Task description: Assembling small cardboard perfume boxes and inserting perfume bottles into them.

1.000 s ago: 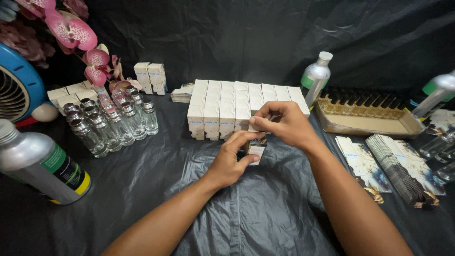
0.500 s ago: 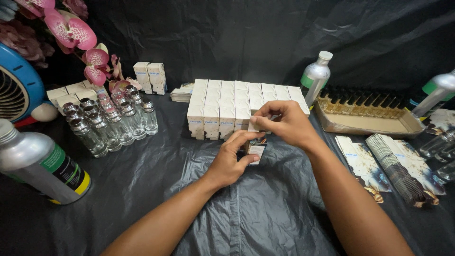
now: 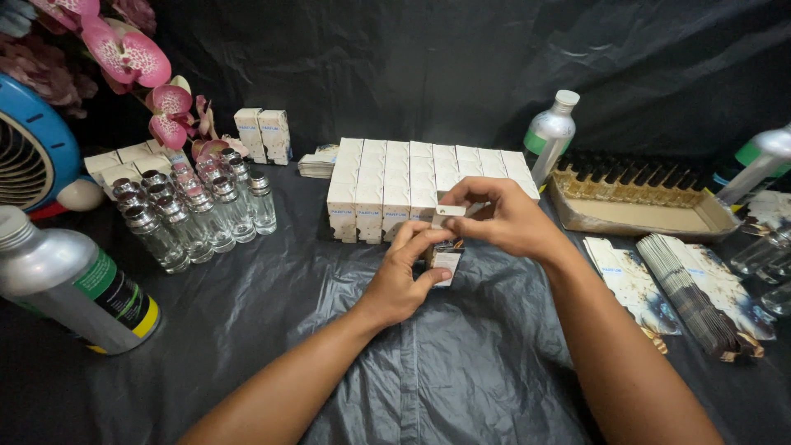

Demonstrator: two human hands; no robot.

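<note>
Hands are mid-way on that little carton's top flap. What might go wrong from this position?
The left hand grips the small carton while the right hand pinches its top flap; a hard pinch might crease the thin card. The right forearm lies close to the fanned flat cartons, so a sideways sweep could scatter them. The clear glass bottles stand packed together; a knock may topple several.

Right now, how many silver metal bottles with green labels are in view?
3. One silver bottle lies at front left, one stands behind the white boxes, and one leans at the right edge. Others may be outside the view.
</note>
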